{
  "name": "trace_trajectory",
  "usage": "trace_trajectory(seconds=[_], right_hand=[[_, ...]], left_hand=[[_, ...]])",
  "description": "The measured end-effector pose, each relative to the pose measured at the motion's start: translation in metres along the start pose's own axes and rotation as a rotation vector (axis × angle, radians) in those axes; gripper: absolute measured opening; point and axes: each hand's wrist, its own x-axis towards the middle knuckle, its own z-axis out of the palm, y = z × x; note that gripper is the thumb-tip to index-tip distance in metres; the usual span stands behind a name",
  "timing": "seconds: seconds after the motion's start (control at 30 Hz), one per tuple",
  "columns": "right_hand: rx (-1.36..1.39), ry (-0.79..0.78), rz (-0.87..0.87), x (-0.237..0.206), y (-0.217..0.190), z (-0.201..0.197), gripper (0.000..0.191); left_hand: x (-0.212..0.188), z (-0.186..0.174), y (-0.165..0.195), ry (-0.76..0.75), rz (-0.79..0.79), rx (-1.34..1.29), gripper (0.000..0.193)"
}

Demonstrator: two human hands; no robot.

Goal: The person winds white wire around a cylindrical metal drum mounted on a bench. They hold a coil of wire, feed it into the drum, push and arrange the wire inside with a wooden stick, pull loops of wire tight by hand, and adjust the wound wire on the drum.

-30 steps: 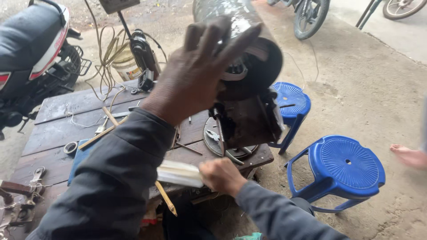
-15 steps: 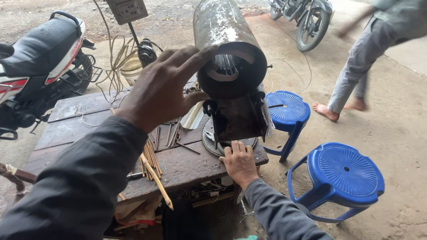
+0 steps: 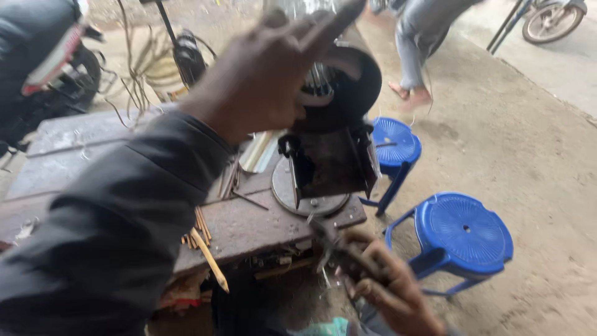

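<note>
My left hand [image 3: 267,74] is raised with its fingers spread against the open end of a large dark metal cylinder [image 3: 348,81] mounted on a rusty bracket [image 3: 329,165] and a round base plate on the workbench [image 3: 249,224]. My right hand [image 3: 392,286] is low at the bench's front right corner, closed around a dark metal tool [image 3: 339,246] that is blurred. Thin wooden and metal sticks [image 3: 208,249] poke out over the bench's front edge beside my left sleeve.
Two blue plastic stools [image 3: 463,233] [image 3: 395,143] stand on the dirt floor right of the bench. A motorcycle [image 3: 43,74] is parked at the far left, with cables and a dark machine [image 3: 186,56] behind the bench. Another person's legs [image 3: 416,43] walk past at the back.
My right hand dropped from the bracket's base to below the bench corner and now grips a dark tool. The view moved closer. The other person walked further left behind the cylinder.
</note>
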Motion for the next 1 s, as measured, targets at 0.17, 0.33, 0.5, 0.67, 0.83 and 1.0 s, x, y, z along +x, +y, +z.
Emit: trace_trajectory(seconds=[0.17, 0.33, 0.5, 0.67, 0.83, 1.0], right_hand=[[-0.953, 0.050, -0.081, 0.042, -0.110, -0.018, 0.014], [-1.608, 0.108, -0.392, 0.109, -0.157, -0.013, 0.029], [-1.611, 0.210, -0.342, 0.137, -0.160, -0.001, 0.029], [-1.551, 0.220, -0.359, 0.143, -0.146, 0.007, 0.032], [-1.647, 0.247, -0.301, 0.149, -0.144, 0.011, 0.034], [-1.528, 0.198, 0.163, 0.158, -0.153, 0.012, 0.038]], left_hand=[[-0.013, -0.004, -0.015, 0.007, 0.019, -0.181, 0.122], [-0.025, 0.011, -0.014, 0.092, -0.032, -0.184, 0.120], [-0.028, 0.021, -0.012, 0.165, -0.093, -0.170, 0.109], [-0.028, 0.034, -0.008, 0.252, -0.132, -0.092, 0.105], [-0.032, 0.041, -0.012, 0.312, -0.113, -0.105, 0.098], [-0.034, 0.043, -0.011, 0.287, -0.118, -0.110, 0.097]])
